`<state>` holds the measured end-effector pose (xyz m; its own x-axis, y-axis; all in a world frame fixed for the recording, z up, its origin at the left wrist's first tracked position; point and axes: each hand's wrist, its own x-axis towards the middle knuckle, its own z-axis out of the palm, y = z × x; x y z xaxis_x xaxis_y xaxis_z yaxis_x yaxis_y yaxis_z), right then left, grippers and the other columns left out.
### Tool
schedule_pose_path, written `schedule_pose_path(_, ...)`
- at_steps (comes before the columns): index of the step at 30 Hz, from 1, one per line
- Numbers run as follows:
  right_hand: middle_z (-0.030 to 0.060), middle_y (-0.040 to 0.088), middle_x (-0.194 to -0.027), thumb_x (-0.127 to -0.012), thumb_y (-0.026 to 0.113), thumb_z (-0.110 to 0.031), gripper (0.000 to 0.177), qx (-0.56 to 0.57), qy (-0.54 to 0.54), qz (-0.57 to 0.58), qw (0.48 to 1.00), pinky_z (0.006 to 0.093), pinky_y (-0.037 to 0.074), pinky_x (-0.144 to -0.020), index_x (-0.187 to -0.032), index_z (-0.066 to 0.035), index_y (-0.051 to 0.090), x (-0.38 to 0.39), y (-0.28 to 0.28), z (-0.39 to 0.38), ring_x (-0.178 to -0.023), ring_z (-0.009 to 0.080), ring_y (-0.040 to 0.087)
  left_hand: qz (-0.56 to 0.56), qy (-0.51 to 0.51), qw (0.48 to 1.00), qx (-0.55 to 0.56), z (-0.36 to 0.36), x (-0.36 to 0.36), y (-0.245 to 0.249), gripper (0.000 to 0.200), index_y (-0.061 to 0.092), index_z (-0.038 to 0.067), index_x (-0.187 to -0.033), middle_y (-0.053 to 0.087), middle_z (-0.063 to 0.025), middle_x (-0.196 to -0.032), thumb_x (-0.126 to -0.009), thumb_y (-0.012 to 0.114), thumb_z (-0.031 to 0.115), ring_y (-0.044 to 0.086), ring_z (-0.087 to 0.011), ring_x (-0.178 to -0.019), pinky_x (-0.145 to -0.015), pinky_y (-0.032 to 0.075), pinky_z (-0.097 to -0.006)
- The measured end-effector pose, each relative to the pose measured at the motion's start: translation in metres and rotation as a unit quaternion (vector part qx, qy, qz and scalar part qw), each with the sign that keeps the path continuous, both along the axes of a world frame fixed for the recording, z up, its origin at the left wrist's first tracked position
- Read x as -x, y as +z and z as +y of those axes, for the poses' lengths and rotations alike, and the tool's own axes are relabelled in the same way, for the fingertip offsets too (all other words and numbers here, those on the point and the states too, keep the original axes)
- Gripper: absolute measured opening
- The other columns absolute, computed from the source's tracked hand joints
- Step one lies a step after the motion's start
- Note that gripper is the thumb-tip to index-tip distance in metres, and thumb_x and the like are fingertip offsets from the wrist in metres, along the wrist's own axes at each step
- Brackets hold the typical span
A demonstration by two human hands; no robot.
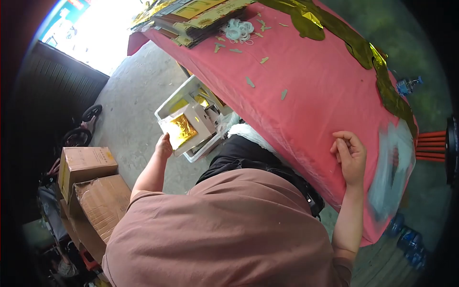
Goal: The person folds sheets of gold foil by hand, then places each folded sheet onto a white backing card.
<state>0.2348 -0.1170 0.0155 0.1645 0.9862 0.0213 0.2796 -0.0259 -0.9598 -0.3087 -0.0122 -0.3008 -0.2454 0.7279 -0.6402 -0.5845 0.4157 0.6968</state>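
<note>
Foil-topped block (pixel 185 130) in the left hand (pixel 165 146), a person in a dusty-pink shirt (pixel 224 229) reaches out beside the near edge of a pink-covered counter (pixel 306 110), toward its left end. The block, pale-sided with a crinkled gold panel on top, sits tilted over a white bin (pixel 173 94) below the counter's level; whether it touches the contents or rim cannot be told. The step in hand appears to be handling the block at the bin. Any shift of it would seem to call for a steady grip, a level carry and room past the bin's rim. The left arm stretches forward and outward, the fingers closed on the block's outer edge, their undersides hidden. The right arm, bent at the elbow, brings its hand (pixel 351 155) over the counter near the right end, fingers loosely curled, partly open, with nothing visible in them; contact with the cover is unclear. At the counter's left end lies a stack of printed pieces (pixel 191 21), with a tangle of white cord (pixel 238 30) just beside it and small slips (pixel 250 82) scattered nearby. Gold foil (pixel 356 45) trails along the far edge.
</note>
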Motion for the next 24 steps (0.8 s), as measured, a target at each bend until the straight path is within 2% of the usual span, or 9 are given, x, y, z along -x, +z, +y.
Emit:
schedule_pose_path(4, -0.0002, 0.057, -0.07, -0.092, 0.051, -0.004, 0.013, 0.022, -0.003, 0.034, 0.999, 0.0157, 0.034, -0.052, -0.1, -0.001, 0.06, -0.002, 0.002, 0.002, -0.058, 0.0017, 0.046, -0.081, -0.076, 0.992, -0.056, 0.024, 0.018, -0.028, 0.038, 0.047, -0.001, -0.123, 0.058, -0.0131, -0.118, -0.095, 0.047, 0.025, 0.058, -0.0269, -0.106, -0.092, 0.046, -0.0377)
schedule_pose_path(6, 0.0001, 0.057, -0.07, -0.092, 0.05, -0.004, 0.013, 0.021, -0.004, 0.033, 0.999, 0.0158, 0.034, -0.051, -0.1, -0.001, 0.06, -0.001, 0.001, 0.001, -0.057, 0.002, 0.046, 0.285, -0.022, 0.933, 0.216, 0.039, -0.017, 0.035, 0.051, 0.047, -0.002, -0.124, 0.058, -0.0133, -0.117, -0.09, 0.057, 0.035, 0.058, -0.0256, -0.103, -0.09, 0.046, -0.0366)
schedule_pose_path(7, 0.0002, 0.057, -0.071, -0.092, 0.05, -0.004, 0.014, 0.02, -0.014, 0.02, 1.0, 0.0158, 0.033, -0.051, -0.1, -0.001, 0.06, 0.0, -0.001, 0.001, -0.057, 0.0017, 0.044, 0.336, -0.001, 0.927, 0.165, 0.055, 0.013, -0.021, 0.057, 0.05, -0.002, -0.123, 0.059, -0.0124, -0.114, -0.084, 0.064, 0.038, 0.058, -0.0233, -0.098, -0.085, 0.047, -0.0354)
schedule_pose_path(9, 0.0002, 0.057, -0.072, -0.093, 0.049, -0.005, 0.014, 0.011, -0.026, 0.002, 1.0, 0.0158, 0.032, -0.051, -0.101, -0.002, 0.06, 0.001, -0.001, 0.001, -0.056, 0.0014, 0.042, 0.367, -0.111, 0.922, 0.049, 0.073, 0.008, -0.021, 0.048, 0.054, 0.0, -0.119, 0.062, -0.0099, -0.108, -0.086, 0.063, 0.033, 0.059, -0.0206, -0.093, -0.081, 0.047, -0.0329)
schedule_pose_path(12, 0.0012, 0.059, -0.08, -0.093, 0.048, -0.005, 0.016, -0.012, -0.049, -0.051, 0.997, 0.0176, 0.04, -0.06, -0.103, -0.001, 0.06, 0.0, 0.002, 0.008, -0.066, 0.0038, 0.049, 0.319, -0.422, 0.848, -0.026, 0.083, -0.07, 0.09, 0.033, 0.063, 0.003, -0.108, 0.066, -0.0064, -0.094, -0.088, 0.06, 0.029, 0.06, -0.0137, -0.082, -0.073, 0.049, -0.0277)
schedule_pose_path(16, 0.0098, 0.058, -0.107, -0.091, 0.048, -0.004, 0.024, -0.087, 0.013, -0.275, 0.957, 0.0289, 0.041, -0.09, -0.113, 0.001, 0.057, -0.008, 0.005, 0.04, -0.102, 0.0191, 0.054, 0.201, -0.724, 0.638, -0.167, 0.088, -0.155, 0.245, 0.028, 0.067, 0.003, -0.097, 0.067, -0.003, -0.084, -0.093, 0.055, 0.028, 0.062, -0.0097, -0.075, -0.067, 0.049, -0.0233)
schedule_pose_path(20, 0.0166, 0.048, -0.131, -0.088, 0.05, -0.006, 0.032, -0.084, 0.028, -0.341, 0.936, 0.0359, 0.03, -0.106, -0.119, -0.001, 0.055, -0.011, -0.017, 0.067, -0.127, 0.0291, 0.041, 0.182, -0.774, 0.552, -0.251, 0.093, -0.211, 0.342, 0.029, 0.067, 0.002, -0.097, 0.067, -0.0044, -0.086, -0.093, 0.055, 0.028, 0.063, -0.0101, -0.075, -0.068, 0.05, -0.0252)
schedule_pose_path(22, 0.0167, 0.047, -0.132, -0.088, 0.051, -0.007, 0.033, -0.094, 0.023, -0.369, 0.924, 0.0367, 0.03, -0.107, -0.12, -0.002, 0.054, -0.009, -0.021, 0.07, -0.127, 0.0297, 0.041, 0.233, -0.703, 0.589, -0.325, 0.099, -0.239, 0.365, 0.028, 0.066, 0.001, -0.096, 0.067, -0.0058, -0.085, -0.092, 0.055, 0.027, 0.062, -0.0107, -0.077, -0.071, 0.05, -0.0272)
schedule_pose_path(24, 0.0169, 0.045, -0.134, -0.088, 0.052, -0.008, 0.034, -0.096, 0.013, -0.399, 0.912, 0.0375, 0.03, -0.107, -0.121, -0.002, 0.054, -0.009, -0.025, 0.069, -0.128, 0.0303, 0.04, 0.35, -0.615, 0.518, -0.48, 0.123, -0.269, 0.359, 0.025, 0.064, 0.002, -0.101, 0.067, -0.0077, -0.087, -0.091, 0.057, 0.023, 0.063, -0.0151, -0.082, -0.075, 0.051, -0.0286)
